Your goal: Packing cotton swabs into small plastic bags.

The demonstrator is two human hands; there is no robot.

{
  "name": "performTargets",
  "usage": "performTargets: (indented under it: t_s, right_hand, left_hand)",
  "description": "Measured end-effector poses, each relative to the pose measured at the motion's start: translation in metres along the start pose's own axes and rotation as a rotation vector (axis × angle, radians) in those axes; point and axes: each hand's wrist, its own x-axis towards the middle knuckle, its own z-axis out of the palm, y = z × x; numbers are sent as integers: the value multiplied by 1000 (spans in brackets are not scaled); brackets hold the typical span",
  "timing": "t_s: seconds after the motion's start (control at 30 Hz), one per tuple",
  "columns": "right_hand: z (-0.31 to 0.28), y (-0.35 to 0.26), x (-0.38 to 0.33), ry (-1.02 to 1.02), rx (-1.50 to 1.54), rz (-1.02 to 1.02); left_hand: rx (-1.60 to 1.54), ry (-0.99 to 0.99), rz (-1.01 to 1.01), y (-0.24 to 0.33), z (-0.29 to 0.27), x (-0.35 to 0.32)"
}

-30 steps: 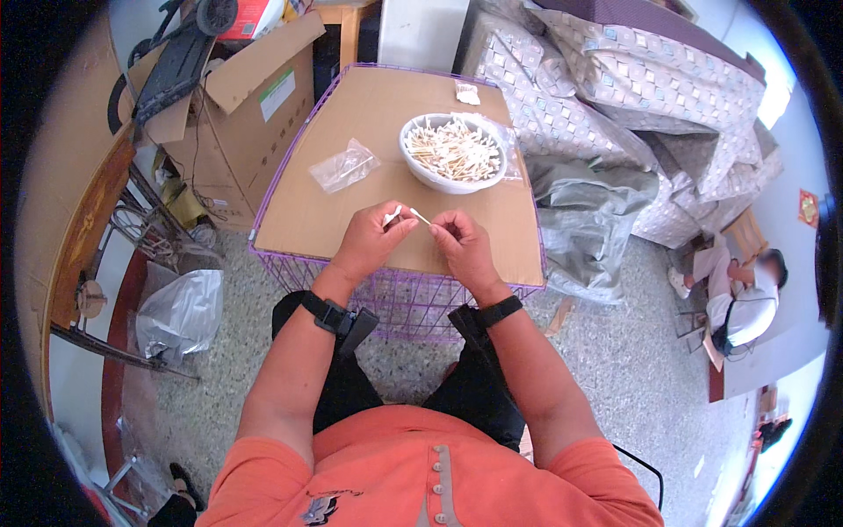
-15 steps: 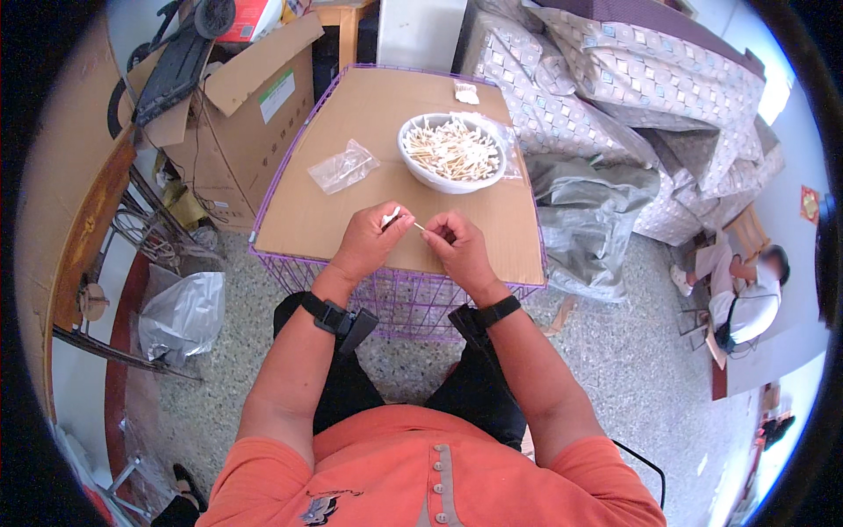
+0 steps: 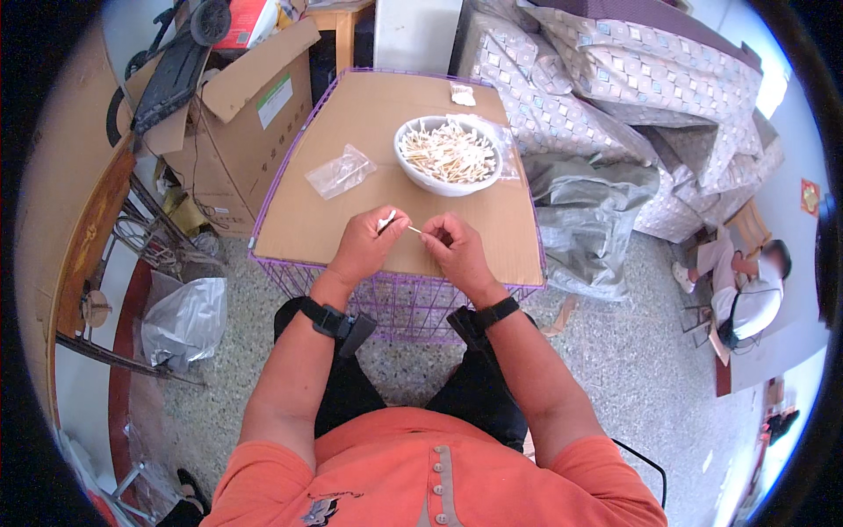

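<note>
My left hand [image 3: 369, 241] is closed with a small tuft of white cotton [image 3: 385, 221] showing between its thumb and fingers. A thin pale swab stick [image 3: 414, 229] spans the gap from the left fingertips to my right hand [image 3: 455, 250], whose thumb and forefinger pinch its end. Whether the stick has cotton on its ends is hidden by the fingers. Just beyond the hands stands a white bowl [image 3: 439, 185] heaped with wooden-stick cotton swabs [image 3: 448, 151]. All this is above a cardboard sheet [image 3: 351, 114] on a purple wire cage [image 3: 408, 307].
A clear plastic bag [image 3: 341, 172] lies left of the bowl, and a small white cotton piece [image 3: 463, 94] lies behind it. A large cardboard box [image 3: 250, 132] stands at the left. Wrapped cushions [image 3: 650, 70] are piled at the right, where another person [image 3: 751, 294] sits farther off.
Both hands stay almost where they were, still at the stick. The right fingers have shifted slightly left, and the whole view has moved a little.
</note>
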Motion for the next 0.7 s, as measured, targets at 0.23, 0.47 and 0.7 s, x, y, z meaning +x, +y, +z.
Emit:
performTargets:
  t_s: [0.23,0.47,0.7]
  right_hand:
    - [2,-2,-5,33,100,30]
    - [5,-31,-49,-4,226,168]
    - [5,-75,-93,-22,1067,506]
  left_hand:
    - [68,-22,2,2,2,1]
    - [-115,-113,-179,33,-3,-30]
    - [-709,-129,-335,62,10,-60]
